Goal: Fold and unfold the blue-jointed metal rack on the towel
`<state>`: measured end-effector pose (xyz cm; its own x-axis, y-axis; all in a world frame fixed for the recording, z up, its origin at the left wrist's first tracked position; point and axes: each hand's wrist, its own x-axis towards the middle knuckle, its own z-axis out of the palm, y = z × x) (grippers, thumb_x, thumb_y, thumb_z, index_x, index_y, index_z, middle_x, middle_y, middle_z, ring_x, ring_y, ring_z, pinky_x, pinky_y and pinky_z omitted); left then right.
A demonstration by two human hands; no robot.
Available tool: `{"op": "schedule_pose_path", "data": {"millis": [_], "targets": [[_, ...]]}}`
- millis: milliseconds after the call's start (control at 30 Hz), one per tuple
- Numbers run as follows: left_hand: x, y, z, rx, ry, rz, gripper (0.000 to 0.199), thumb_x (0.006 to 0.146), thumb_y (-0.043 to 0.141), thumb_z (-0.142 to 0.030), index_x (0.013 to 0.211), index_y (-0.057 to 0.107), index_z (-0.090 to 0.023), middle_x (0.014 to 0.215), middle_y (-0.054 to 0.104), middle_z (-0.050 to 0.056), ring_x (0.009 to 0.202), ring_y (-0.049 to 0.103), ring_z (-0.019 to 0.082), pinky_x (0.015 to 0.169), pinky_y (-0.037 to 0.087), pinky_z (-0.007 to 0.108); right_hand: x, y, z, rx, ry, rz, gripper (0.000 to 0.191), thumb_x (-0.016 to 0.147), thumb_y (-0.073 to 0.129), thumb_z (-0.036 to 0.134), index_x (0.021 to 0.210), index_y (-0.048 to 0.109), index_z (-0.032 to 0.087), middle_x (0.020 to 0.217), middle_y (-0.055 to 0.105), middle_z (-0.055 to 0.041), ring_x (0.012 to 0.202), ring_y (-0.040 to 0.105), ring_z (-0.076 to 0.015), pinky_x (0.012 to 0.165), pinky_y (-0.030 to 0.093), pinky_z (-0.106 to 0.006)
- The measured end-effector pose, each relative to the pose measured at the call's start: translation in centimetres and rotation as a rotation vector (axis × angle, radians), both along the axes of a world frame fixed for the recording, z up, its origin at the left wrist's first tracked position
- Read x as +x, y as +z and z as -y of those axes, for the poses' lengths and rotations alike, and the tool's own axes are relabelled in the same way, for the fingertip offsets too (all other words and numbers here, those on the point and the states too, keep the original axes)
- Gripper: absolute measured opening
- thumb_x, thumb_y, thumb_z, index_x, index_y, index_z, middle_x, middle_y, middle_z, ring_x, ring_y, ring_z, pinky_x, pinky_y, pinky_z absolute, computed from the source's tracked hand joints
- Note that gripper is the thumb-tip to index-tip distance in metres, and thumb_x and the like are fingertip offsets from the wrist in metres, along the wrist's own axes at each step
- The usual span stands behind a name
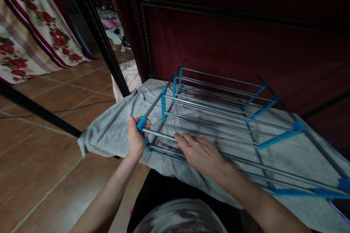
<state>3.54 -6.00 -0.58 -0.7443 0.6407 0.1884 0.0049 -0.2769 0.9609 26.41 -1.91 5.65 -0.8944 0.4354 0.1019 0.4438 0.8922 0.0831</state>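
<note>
A rack of grey metal tubes (213,107) with blue plastic joints lies on a grey cloth (109,131). My left hand (137,134) is wrapped round the blue joint (141,123) at the rack's near left corner, thumb on this side and fingertips showing behind it. My right hand (201,153) holds the nearest upper tube (160,134) a little to the right of that corner, its fingers curled over the metal. Further blue joints (298,127) link the tubes at the rack's right side.
Black metal posts (95,29) stand at the left, and a dark bar (38,107) runs low there. Behind the rack hangs a dark red curtain (218,51). A floral cloth (32,25) hangs at the upper left over the tiled floor (35,160), where a cable lies.
</note>
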Motion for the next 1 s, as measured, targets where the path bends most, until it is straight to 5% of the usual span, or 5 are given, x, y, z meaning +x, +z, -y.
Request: {"op": "schedule_pose_path", "data": {"millis": [1000], "targets": [[0.34, 0.55, 0.28, -0.119, -0.046, -0.03, 0.064, 0.09, 0.03, -0.068, 0.058, 0.059, -0.021, 0.048, 0.047, 0.004, 0.04, 0.034, 0.014, 0.041, 0.025, 0.031, -0.41, -0.83, 0.15, -0.067, 0.0, -0.02, 0.032, 0.106, 0.038, 0.025, 0.134, 0.052, 0.021, 0.114, 0.07, -0.0086, 0.083, 0.07, -0.0197, 0.069, 0.049, -0.032]]}}
